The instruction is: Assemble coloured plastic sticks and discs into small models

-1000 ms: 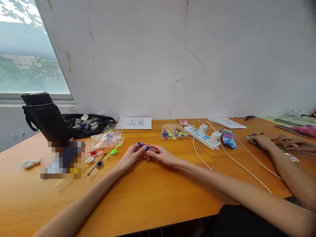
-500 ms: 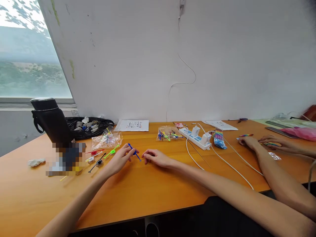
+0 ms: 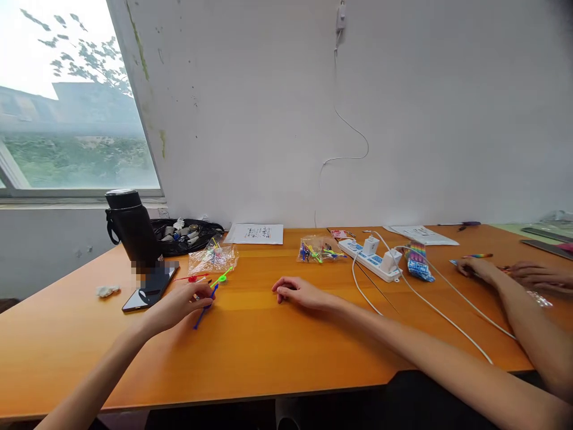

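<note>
My left hand (image 3: 181, 303) holds a thin blue plastic stick (image 3: 205, 309) with a round end, low over the orange table (image 3: 268, 352), close to a green stick (image 3: 221, 278) and a red stick (image 3: 192, 278) lying there. My right hand (image 3: 301, 292) rests on the tabletop near the middle, fingers loosely curled with nothing in them. A clear bag (image 3: 212, 259) with coloured sticks lies just beyond my left hand.
A black flask (image 3: 132, 228), a phone (image 3: 151, 286) and a black bag of small items (image 3: 185, 230) stand at the left. A second clear bag (image 3: 317, 249), a white power strip (image 3: 369, 258) with cables and papers (image 3: 255, 233) lie further back. Another person's hands (image 3: 505, 272) work at the right.
My hands have parted. The left hand has carried the blue stick leftward toward the green and red sticks. The right hand has let go and lies on the table. The view turned left.
</note>
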{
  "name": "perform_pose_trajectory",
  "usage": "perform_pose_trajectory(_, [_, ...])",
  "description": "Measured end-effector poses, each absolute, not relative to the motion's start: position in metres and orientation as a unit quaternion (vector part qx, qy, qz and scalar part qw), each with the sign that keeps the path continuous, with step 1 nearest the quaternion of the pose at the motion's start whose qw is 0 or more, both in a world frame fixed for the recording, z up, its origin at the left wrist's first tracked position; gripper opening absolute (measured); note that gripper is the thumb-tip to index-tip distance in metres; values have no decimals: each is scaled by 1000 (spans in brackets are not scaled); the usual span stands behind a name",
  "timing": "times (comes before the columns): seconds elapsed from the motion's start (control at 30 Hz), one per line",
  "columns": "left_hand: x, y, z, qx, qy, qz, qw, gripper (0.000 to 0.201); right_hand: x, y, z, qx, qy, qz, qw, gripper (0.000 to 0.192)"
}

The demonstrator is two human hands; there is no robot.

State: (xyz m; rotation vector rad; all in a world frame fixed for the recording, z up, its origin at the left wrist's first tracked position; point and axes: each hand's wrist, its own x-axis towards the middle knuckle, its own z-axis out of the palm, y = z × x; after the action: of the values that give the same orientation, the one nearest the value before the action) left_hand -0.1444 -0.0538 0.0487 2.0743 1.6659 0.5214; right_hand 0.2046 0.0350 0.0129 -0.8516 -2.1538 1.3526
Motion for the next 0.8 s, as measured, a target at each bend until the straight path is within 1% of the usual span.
perform_pose_trajectory(0.17, [-145, -46, 44, 757, 611, 195, 127, 43, 207, 36, 13, -299, -783, 499, 220, 30])
perform_pose_trajectory(0.3, [-145, -47, 48, 751, 622, 183, 123, 42, 208, 36, 15, -303, -785, 495, 216, 28])
perform_pose_trajectory(0.4, [-145, -50, 47, 743, 629, 180, 137, 37, 210, 36, 16, -302, -789, 491, 212, 27])
perform_pose_trajectory(0.53, [-147, -51, 46, 726, 630, 198, 194, 33, 212, 37, 16, -288, -786, 507, 208, 26])
perform_pose_trajectory(0.63, [-146, -52, 47, 718, 624, 207, 229, 35, 214, 37, 18, -288, -788, 505, 204, 26])
perform_pose_trajectory(0.8, [-145, -56, 50, 710, 625, 201, 253, 37, 215, 35, 24, -296, -788, 504, 195, 26])
